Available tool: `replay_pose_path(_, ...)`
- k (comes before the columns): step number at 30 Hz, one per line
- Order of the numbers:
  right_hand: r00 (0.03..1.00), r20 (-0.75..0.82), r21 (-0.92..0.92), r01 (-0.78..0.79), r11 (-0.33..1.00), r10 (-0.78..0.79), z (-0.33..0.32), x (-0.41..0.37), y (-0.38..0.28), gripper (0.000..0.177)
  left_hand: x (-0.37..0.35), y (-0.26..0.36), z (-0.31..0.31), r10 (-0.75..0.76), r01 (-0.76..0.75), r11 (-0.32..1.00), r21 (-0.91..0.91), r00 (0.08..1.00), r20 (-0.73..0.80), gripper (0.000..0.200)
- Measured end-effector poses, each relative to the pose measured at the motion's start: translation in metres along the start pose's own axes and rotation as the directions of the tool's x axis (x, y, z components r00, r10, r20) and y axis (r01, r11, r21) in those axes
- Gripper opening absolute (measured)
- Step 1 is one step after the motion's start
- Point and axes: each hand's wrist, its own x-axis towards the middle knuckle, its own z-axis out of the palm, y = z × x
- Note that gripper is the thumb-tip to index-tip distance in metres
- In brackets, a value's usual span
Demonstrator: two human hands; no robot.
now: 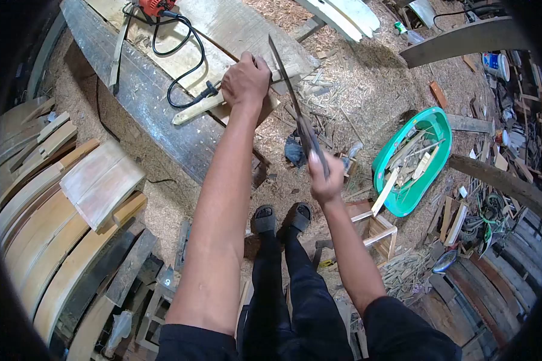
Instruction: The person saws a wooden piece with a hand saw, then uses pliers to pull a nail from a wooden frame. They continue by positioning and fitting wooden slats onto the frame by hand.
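My left hand [246, 81] is closed on a narrow wooden strip [202, 107] that lies across the workbench [156, 123] near its right end. In my right hand [327, 177] is a long machete-like blade [292, 90], held by its lower end with the tip pointing up and away. The blade stands just right of my left hand, apart from its fingers. A black cable [202, 60] with a plug [208, 90] loops on the bench left of my left hand, coming from a red power tool [156, 6].
A green tub [409, 207] of wood scraps stands at the right, beside a small wooden frame [376, 234]. Curved boards [48, 240] are stacked at the left. Shavings and offcuts cover the floor around my sandalled feet [264, 219].
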Motion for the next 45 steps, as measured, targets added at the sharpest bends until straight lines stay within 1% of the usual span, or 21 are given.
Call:
replay_pose_path(4,1.0,-0.022,0.071,-0.02,0.997,0.021,0.002,0.001,-0.002,0.036,0.0,0.004,-0.002,-0.019,0.019,1.0,0.011,1.0,0.014,0.031)
replay_pose_path(7,0.996,-0.002,-0.035,0.084,0.996,-0.084,-0.02,-0.049,0.011,0.037,-0.003,0.009,-0.01,-0.09,0.09,0.996,0.005,0.991,0.096,0.034)
replay_pose_path(10,1.0,-0.015,0.003,-0.015,1.0,0.015,-0.02,-0.045,0.002,0.037,0.001,0.011,-0.013,-0.112,0.115,0.993,-0.017,0.986,0.121,0.035)
replay_pose_path(11,0.998,0.002,-0.001,0.063,0.998,-0.063,-0.016,-0.025,0.001,0.037,0.001,0.011,-0.013,-0.108,0.112,0.993,-0.027,0.987,0.121,0.035)
replay_pose_path(13,1.0,-0.018,0.037,-0.017,0.999,0.018,0.005,0.011,0.003,0.037,0.0,0.007,-0.01,-0.098,0.1,0.995,-0.016,0.989,0.111,0.036)
replay_pose_path(16,1.0,-0.027,0.057,-0.002,0.998,0.003,0.007,0.003,-0.003,0.037,0.001,0.009,-0.011,-0.071,0.072,0.997,-0.018,0.994,0.079,0.036)
replay_pose_path(19,1.0,-0.008,-0.011,0.011,1.0,-0.011,-0.022,-0.051,0.003,0.036,0.002,0.014,-0.023,-0.143,0.16,0.985,-0.057,0.963,0.229,0.033)
replay_pose_path(22,0.999,-0.008,-0.025,0.032,0.999,-0.032,-0.028,-0.061,0.007,0.036,0.002,0.003,-0.009,0.034,-0.027,0.993,-0.118,0.998,0.054,0.04)
replay_pose_path(23,0.999,-0.012,-0.012,0.051,0.999,-0.051,-0.024,-0.047,0.013,0.036,0.001,0.001,-0.001,0.067,-0.07,0.993,-0.095,0.997,-0.034,0.044)
replay_pose_path(24,0.991,-0.019,-0.027,0.134,0.991,-0.134,-0.015,-0.026,0.011,0.036,0.002,-0.002,0.009,0.095,-0.103,0.993,-0.065,0.988,-0.123,0.049)
replay_pose_path(25,0.994,-0.018,0.01,0.107,0.994,-0.106,-0.004,-0.008,0.006,0.037,0.002,-0.005,0.015,0.124,-0.133,0.991,-0.03,0.97,-0.21,0.054)
replay_pose_path(26,0.999,-0.011,0.049,0.047,0.998,-0.047,0.004,0.007,0.007,0.04,0.006,-0.006,0.016,0.099,-0.1,0.995,0.007,0.985,-0.142,0.061)
replay_pose_path(29,1.0,-0.012,0.068,0.02,0.997,-0.019,0.009,0.012,0.001,0.043,0.012,-0.009,0.025,0.085,-0.082,0.996,0.027,0.987,-0.139,0.062)
replay_pose_path(30,0.999,-0.034,0.049,-0.005,0.999,0.007,0.005,-0.002,-0.001,0.041,0.009,-0.008,0.022,0.077,-0.074,0.997,0.034,0.992,-0.102,0.062)
replay_pose_path(32,0.998,-0.025,-0.005,0.063,0.998,-0.063,-0.013,-0.045,0.006,0.04,0.006,-0.004,0.013,0.061,-0.06,0.997,0.044,0.997,-0.037,0.062)
replay_pose_path(33,0.995,-0.011,-0.03,0.1,0.995,-0.1,-0.017,-0.05,0.002,0.04,0.008,-0.005,0.014,0.062,-0.06,0.997,0.053,0.997,-0.047,0.062)
replay_pose_path(36,1.0,0.006,-0.051,-0.015,0.999,0.015,-0.024,-0.042,-0.003,0.038,0.009,-0.003,0.019,0.074,-0.07,0.996,0.063,0.995,-0.071,0.062)
replay_pose_path(37,1.0,-0.008,-0.042,0.028,0.999,-0.029,-0.018,-0.024,-0.005,0.037,0.01,-0.004,0.019,0.078,-0.073,0.996,0.054,0.994,-0.082,0.062)
replay_pose_path(40,0.998,0.003,0.028,-0.057,0.998,0.057,-0.001,0.007,-0.006,0.036,0.007,-0.009,0.022,0.085,-0.081,0.996,0.044,0.991,-0.103,0.062)
replay_pose_path(42,0.999,0.006,0.021,-0.046,0.999,0.046,0.001,0.001,-0.015,0.035,0.01,-0.009,0.021,0.093,-0.089,0.995,0.042,0.99,-0.108,0.061)
replay_pose_path(45,0.99,-0.004,-0.079,0.143,0.986,-0.144,-0.019,-0.057,0.002,0.032,0.005,-0.007,0.018,0.089,-0.086,0.996,0.035,0.991,-0.096,0.061)
